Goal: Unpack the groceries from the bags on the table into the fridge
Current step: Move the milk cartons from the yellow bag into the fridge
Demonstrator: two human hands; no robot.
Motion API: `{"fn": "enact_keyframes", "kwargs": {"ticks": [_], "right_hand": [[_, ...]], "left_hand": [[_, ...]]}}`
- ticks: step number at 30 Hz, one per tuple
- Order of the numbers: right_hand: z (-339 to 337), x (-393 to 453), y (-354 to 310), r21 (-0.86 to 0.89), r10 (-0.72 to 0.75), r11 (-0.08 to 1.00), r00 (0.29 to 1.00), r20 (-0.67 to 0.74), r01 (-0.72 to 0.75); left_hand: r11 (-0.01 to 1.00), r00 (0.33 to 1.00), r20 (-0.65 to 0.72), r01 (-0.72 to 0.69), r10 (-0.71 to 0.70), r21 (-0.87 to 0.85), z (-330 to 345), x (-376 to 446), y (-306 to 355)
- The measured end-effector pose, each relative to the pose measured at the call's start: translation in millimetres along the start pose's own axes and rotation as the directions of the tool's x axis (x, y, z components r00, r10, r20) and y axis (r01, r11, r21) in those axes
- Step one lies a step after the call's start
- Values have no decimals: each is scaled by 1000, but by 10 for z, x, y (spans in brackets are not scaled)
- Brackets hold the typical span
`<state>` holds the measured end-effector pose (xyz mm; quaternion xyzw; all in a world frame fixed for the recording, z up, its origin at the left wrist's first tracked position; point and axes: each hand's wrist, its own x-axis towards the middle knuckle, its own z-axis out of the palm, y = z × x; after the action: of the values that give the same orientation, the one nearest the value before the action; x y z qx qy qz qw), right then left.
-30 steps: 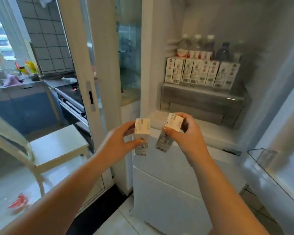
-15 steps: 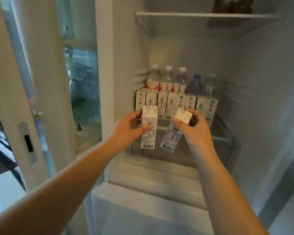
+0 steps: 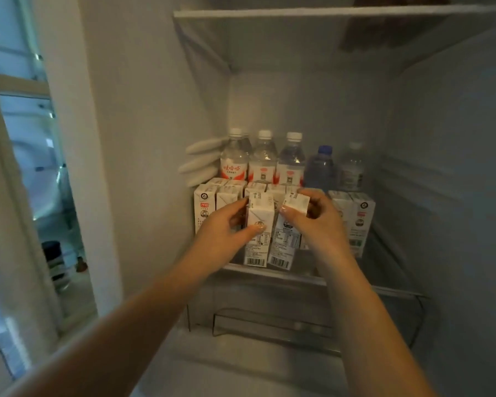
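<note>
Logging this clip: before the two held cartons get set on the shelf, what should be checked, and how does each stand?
1. Left hand grips left carton: ok.
2. Right hand grips right carton: ok.
3. Left carton upright: ok.
4. Right carton upright: not ok, tilted.
5. Free space on shelf in front of the carton row: ok.
6. Cartons already resting on shelf: cannot tell.

Counts, head view. Hands: 2. Held cartons: 2, a left-hand carton (image 3: 259,224) and a right-hand carton (image 3: 287,239). Bottles, back row: 5; three red-labelled bottles (image 3: 262,161), one blue bottle (image 3: 319,167), one clear bottle (image 3: 351,167). Shelved cartons (image 3: 205,207): partly hidden, count uncertain.
</note>
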<state>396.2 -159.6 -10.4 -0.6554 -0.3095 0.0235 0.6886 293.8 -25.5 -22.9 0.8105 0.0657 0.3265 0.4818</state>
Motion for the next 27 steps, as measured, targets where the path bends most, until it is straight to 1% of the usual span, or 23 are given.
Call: {"fn": "enact_keyframes", "kwargs": {"ticks": [4, 7, 9, 11, 13, 15, 16, 18, 19, 21, 22, 24, 27], "right_hand": [[17, 98, 128, -18, 39, 999, 999, 28, -38], [31, 115, 200, -11, 50, 999, 998, 48, -50], [41, 117, 222, -23, 28, 999, 997, 77, -26], [40, 100, 250, -65, 1, 998, 994, 107, 6], [30, 58, 299, -124, -21, 991, 989, 147, 40], [10, 15, 361, -210, -35, 975, 983, 178, 73], [4, -5, 386, -254, -40, 963, 982, 185, 87], [-10, -23, 456, -366, -49, 924, 982, 183, 114], [-15, -23, 494, -438, -43, 891, 983, 179, 119], [-18, -30, 527, -528, -27, 842, 986, 166, 112], [-14, -34, 535, -533, -25, 839, 987, 161, 108], [4, -37, 540, -519, -36, 847, 986, 161, 116], [53, -22, 564, -521, -42, 846, 989, 144, 112]], "left_hand": [[1000, 1000, 23, 2, -3, 14, 54, 82, -147], [999, 999, 1, 38, -38, -30, 60, 111, -224], [999, 999, -34, 5, -6, -41, 68, 112, -229], [996, 995, -58, -76, 79, 53, 65, 104, -211], [959, 984, -24, -166, 176, 228, 50, 85, -201], [870, 971, 29, -225, 236, 438, 30, 72, -246], [790, 961, 40, -249, 275, 560, 19, 68, -266], [576, 925, 61, -284, 376, 766, -8, 78, -331], [487, 918, 72, -272, 391, 830, -14, 80, -353], [376, 918, 65, -224, 390, 899, -6, 83, -388], [338, 917, 64, -209, 393, 918, -1, 81, -399], [295, 914, 57, -188, 401, 937, 5, 76, -413], [284, 922, 36, -155, 385, 946, -4, 89, -433]]}}
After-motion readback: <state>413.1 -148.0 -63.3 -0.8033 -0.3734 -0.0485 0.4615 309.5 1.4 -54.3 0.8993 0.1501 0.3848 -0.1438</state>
